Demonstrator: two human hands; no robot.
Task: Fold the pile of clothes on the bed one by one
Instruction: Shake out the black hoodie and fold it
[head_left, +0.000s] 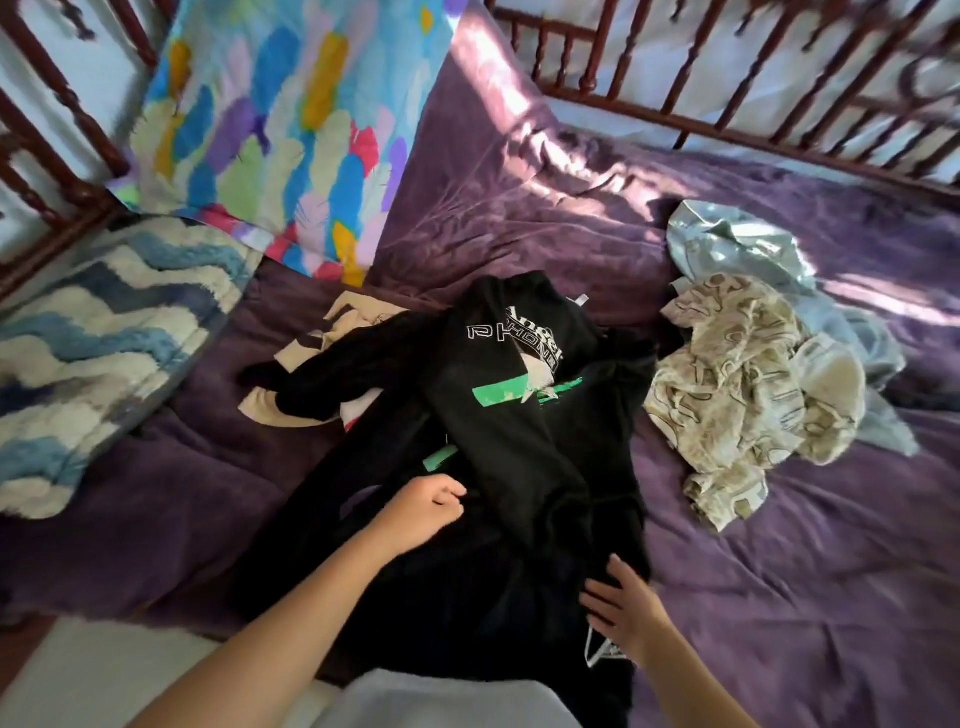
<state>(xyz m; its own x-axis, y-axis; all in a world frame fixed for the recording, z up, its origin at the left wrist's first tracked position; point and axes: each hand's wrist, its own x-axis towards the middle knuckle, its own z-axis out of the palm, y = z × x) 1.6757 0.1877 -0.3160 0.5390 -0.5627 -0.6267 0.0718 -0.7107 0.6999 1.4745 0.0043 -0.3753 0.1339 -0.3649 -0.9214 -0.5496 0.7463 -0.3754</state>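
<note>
A black T-shirt (509, 426) with white lettering and a green print lies on the purple bed (805, 597), one side folded over its middle. My left hand (423, 506) has its fingers curled on the black cloth at the fold's left edge. Over the shirt's lower right part my right hand (623, 608) rests flat, fingers straight. To the right lies a crumpled cream patterned garment (743, 395), with a pale blue garment (737, 249) behind it. A beige and black garment (317, 374) sits partly under the shirt on the left.
A colourful feather-print pillow (291, 130) and a purple pillow (498, 182) lean at the head of the bed. A blue and white zigzag blanket (93, 353) lies at left. Dark wooden railings (727, 78) run round the bed.
</note>
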